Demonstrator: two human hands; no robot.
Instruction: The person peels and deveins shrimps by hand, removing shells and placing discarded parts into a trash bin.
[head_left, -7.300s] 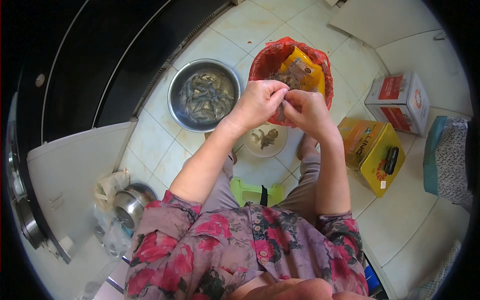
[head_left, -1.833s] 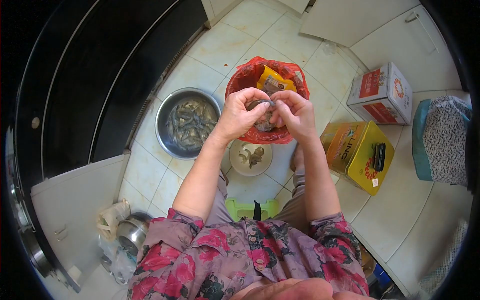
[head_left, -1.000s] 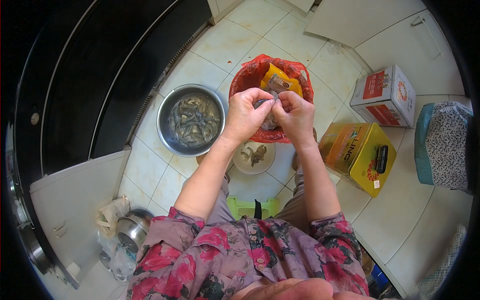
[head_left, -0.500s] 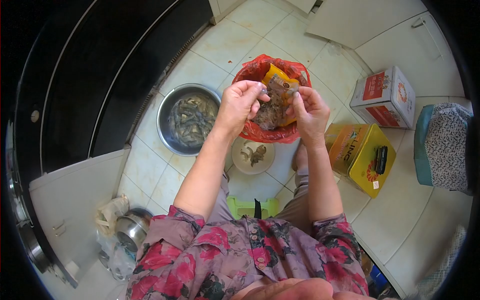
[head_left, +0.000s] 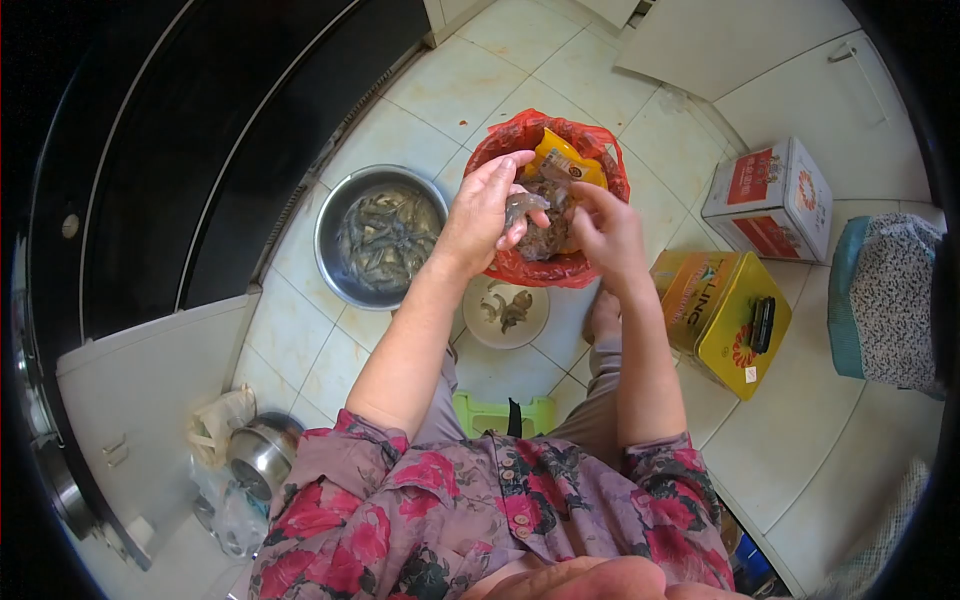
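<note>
A grey shrimp (head_left: 522, 206) rests in the curled fingers of my left hand (head_left: 480, 215), its thumb raised. To its right, my right hand (head_left: 612, 238) is slightly blurred, thumb and fingertips drawn together; whatever they pinch is hidden. Both hands are over a bin lined with a red plastic bag (head_left: 545, 272), which holds shrimp shells and heads (head_left: 545, 240) and a yellow packet (head_left: 556, 150). Left of the bin, a steel basin (head_left: 330, 270) contains many whole shrimp (head_left: 385, 240). Peeled-looking shrimp (head_left: 513, 310) lie in a pale bowl (head_left: 535, 335) just below the bin.
A yellow tin box (head_left: 735, 330) with a black object on top and a red-and-white carton (head_left: 775, 200) stand at the right. A green stool (head_left: 540, 412) is under me. Steel pots (head_left: 262, 460) and plastic bags sit lower left. Cabinets flank the tiled floor (head_left: 465, 75).
My left hand has turned, so the shrimp shows in its fingers. My right hand has drawn back slightly lower, its fingers more bent.
</note>
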